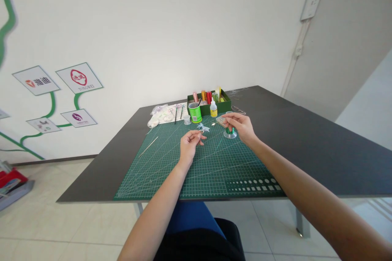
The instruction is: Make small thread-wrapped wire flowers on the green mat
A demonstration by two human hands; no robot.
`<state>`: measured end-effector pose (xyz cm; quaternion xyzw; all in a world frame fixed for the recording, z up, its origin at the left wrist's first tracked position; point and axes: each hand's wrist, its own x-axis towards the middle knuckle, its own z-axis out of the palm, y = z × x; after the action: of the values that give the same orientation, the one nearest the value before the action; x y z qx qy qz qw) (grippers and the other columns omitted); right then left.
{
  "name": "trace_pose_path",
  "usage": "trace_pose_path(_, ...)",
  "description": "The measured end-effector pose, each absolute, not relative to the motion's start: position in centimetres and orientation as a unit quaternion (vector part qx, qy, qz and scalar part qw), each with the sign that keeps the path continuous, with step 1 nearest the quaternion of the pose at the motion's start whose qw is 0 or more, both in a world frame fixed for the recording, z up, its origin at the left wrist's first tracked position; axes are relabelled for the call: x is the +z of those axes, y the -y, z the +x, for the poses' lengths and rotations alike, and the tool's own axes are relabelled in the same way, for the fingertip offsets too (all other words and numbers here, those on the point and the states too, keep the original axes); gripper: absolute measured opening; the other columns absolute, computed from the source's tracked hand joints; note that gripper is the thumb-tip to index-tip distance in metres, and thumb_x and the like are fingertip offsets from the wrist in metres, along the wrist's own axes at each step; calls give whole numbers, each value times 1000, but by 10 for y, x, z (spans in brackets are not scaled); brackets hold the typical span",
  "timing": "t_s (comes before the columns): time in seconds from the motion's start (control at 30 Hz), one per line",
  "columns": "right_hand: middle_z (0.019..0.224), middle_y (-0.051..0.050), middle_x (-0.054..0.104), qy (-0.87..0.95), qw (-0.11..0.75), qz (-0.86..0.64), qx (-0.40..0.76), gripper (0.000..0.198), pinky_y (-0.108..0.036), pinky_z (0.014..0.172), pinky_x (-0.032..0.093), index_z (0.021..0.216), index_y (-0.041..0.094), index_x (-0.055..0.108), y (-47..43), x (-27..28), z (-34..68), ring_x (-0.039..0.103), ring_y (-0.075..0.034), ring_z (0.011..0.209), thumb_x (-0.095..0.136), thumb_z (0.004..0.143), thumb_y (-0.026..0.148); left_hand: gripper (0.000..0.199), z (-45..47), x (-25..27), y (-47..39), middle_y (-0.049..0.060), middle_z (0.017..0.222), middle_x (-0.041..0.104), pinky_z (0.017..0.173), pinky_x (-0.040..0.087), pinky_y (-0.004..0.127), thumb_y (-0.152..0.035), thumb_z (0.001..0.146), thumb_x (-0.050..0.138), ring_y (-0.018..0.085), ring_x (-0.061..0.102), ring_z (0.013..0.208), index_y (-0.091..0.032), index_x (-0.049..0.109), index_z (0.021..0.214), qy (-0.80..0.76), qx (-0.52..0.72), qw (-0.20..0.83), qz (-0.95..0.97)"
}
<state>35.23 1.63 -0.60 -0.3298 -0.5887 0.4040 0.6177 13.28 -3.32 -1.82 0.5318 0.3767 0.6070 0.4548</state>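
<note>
Above the green cutting mat (165,171), my left hand (189,143) is closed in a pinch, with a small whitish piece at its fingertips that is too small to name. Just beyond those fingers is a pale blue, ribbon-like piece (203,127); whether it touches the hand I cannot tell. My right hand (241,125) is raised to the right, thumb and forefinger pressed together; anything between them is too fine to make out. Below and partly behind it stands a spool of green thread (230,134). A small pale flat case (219,120) lies beside the right fingertips.
A green box (226,106) of coloured thread spools stands at the back, behind a green can (195,113) and a glue bottle (213,108). Left of them lie brushes (176,115) and white bundles (161,116). A thin stick (148,147) rests on the mat; scissors (238,110) lie back right.
</note>
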Motion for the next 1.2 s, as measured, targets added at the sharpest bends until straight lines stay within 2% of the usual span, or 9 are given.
trace_pose_path(0.2, 93, -11, 74, 637, 566, -337, 399, 28, -35, 78, 56, 98, 15, 73, -10, -11, 339, 69, -22, 86, 67, 83, 38, 28, 135, -21, 32, 8, 78, 75, 74, 52, 31, -38, 78, 75, 18, 70, 74, -14, 68, 91, -372, 608, 448, 540)
trace_pose_path(0.33, 107, -11, 74, 682, 477, -315, 456, 32, -43, 98, 50, 102, 15, 74, -9, -15, 329, 68, -27, 104, 71, 80, 39, 27, 135, -23, 30, 6, 77, 75, 82, 52, 33, -37, 78, 75, 19, 71, 78, -14, 69, 92, -365, 610, 439, 550)
trace_pose_path(0.47, 111, -10, 74, 679, 406, -251, 558, 41, -47, 105, 45, 108, 16, 72, -1, -20, 314, 64, -29, 114, 74, 78, 43, 25, 133, -27, 28, 7, 82, 75, 82, 51, 31, -35, 80, 73, 19, 71, 81, -14, 71, 92, -372, 609, 410, 569)
trace_pose_path(0.6, 109, -9, 73, 629, 395, -224, 632, 45, -42, 96, 50, 112, 17, 69, 11, -23, 299, 67, -23, 102, 78, 76, 42, 22, 132, -26, 29, 7, 82, 75, 78, 50, 30, -33, 83, 69, 20, 71, 80, -15, 72, 94, -393, 594, 377, 593)
trace_pose_path(0.73, 78, -2, 68, 568, 417, -226, 672, 40, -31, 72, 54, 105, 17, 68, 20, -24, 292, 63, -14, 71, 80, 76, 42, 16, 133, -21, 33, 8, 92, 76, 83, 50, 31, -27, 84, 66, 19, 70, 85, -15, 74, 92, -403, 579, 317, 634)
trace_pose_path(0.87, 74, 1, 65, 521, 458, -214, 688, 36, -21, 48, 34, 100, 19, 68, 24, -24, 287, 36, -5, 51, 82, 75, 40, 16, 134, -21, 35, 8, 99, 76, 88, 50, 33, -23, 86, 64, 20, 69, 90, -17, 75, 96, -406, 568, 279, 659)
trace_pose_path(1.0, 78, -1, 64, 503, 474, -208, 692, 34, -22, 44, 21, 92, 18, 69, 28, -27, 282, 27, -5, 51, 84, 72, 41, 15, 134, -23, 35, 6, 96, 75, 88, 49, 34, -20, 86, 64, 20, 67, 91, -19, 76, 96, -422, 566, 244, 664)
trace_pose_path(1.1, 57, 7, 44, 487, 485, -237, 687, 37, -21, 42, 15, 90, 17, 68, 28, -30, 279, 20, -5, 48, 85, 69, 42, 16, 135, -23, 38, 5, 96, 75, 88, 49, 34, -18, 87, 63, 19, 66, 90, -21, 76, 97, -428, 558, 213, 678)
trace_pose_path(1.2, 52, 11, 29, 469, 507, -258, 675, 38, -21, 41, 12, 86, 16, 67, 27, -32, 279, 16, -4, 47, 86, 66, 42, 17, 136, -21, 42, 4, 96, 75, 89, 48, 36, -19, 89, 62, 20, 64, 90, -23, 76, 97, -440, 540, 168, 698)
